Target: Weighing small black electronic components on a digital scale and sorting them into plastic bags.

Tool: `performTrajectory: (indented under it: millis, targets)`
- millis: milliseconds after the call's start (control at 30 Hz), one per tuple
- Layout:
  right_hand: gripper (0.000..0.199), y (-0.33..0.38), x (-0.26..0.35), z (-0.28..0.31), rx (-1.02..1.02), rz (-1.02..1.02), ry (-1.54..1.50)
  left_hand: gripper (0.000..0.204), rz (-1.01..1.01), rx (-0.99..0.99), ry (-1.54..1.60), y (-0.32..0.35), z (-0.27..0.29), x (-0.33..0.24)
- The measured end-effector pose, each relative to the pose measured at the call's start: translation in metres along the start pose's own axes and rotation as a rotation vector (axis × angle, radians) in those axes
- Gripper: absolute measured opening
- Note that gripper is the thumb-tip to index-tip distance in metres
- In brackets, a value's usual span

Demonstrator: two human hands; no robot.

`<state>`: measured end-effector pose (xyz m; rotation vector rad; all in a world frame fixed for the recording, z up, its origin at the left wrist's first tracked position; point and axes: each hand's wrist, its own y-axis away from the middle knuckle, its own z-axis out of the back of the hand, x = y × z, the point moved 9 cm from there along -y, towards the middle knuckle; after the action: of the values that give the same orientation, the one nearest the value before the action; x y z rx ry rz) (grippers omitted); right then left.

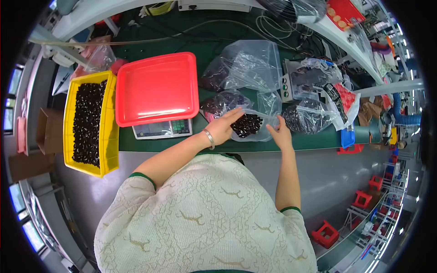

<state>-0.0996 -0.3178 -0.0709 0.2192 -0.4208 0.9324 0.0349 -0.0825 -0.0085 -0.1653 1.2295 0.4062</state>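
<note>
Close by the table edge, left hand and right hand grasp clear bag.

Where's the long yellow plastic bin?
In the head view, the long yellow plastic bin, holding small black pieces, is on the left, beside the rectangular red plastic tray, well left of the person's left hand.

A cardboard box stands at left, a blue hose at right.
</note>
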Motion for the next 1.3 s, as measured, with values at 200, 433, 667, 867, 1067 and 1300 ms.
performTrajectory:
  millis: [200,433,667,867,1067,1300]
  targets:
    - [0.011,-0.014,0.026,0.057,-0.077,-0.141,-0.774,0.059,-0.130,-0.133,-0.049,-0.010,0.048,-0.053]
    - [0.011,-0.004,0.107,0.133,-0.023,-0.099,-0.969,0.054,0.093,-0.192,-0.005,0.003,0.119,-0.088]
    - [0.019,-0.027,0.071,0.077,0.129,-0.241,-1.224,0.033,0.091,-0.347,-0.268,0.014,0.094,-0.071]
    - [0.020,-0.018,0.057,0.074,0.216,-0.239,-1.276,0.062,0.025,-0.115,-0.619,0.034,0.065,-0.091]
    - [0.018,-0.027,0.058,0.079,0.206,-0.197,-1.316,0.026,0.076,-0.137,-0.860,0.027,0.074,-0.066]
    - [0.013,-0.029,0.098,0.164,-0.098,0.037,-1.296,0.020,-0.216,-0.436,-0.915,0.035,0.117,-0.146]
